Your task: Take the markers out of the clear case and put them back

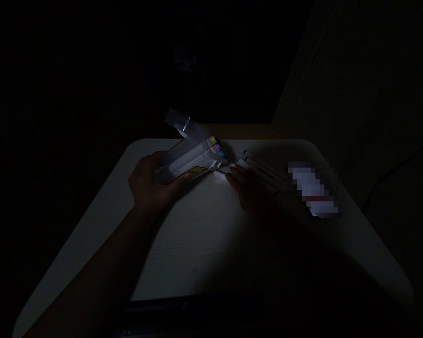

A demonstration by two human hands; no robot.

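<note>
My left hand is wrapped round a clear plastic marker case, holding it tilted above the table. Its see-through lid stands open at the top. Markers with coloured ends, yellow, pink and blue among them, show at the case's right end. Just right of that end, my right hand has its fingers closed at a white marker with a reddish tip. Deep shadow hides most of this hand and its thumb. Several more white markers lie side by side beyond it.
A phone-like object, blurred by pixel blocks, lies on the right of the pale table. A dark object spans the near edge. A cable runs at the right. The surroundings are very dark.
</note>
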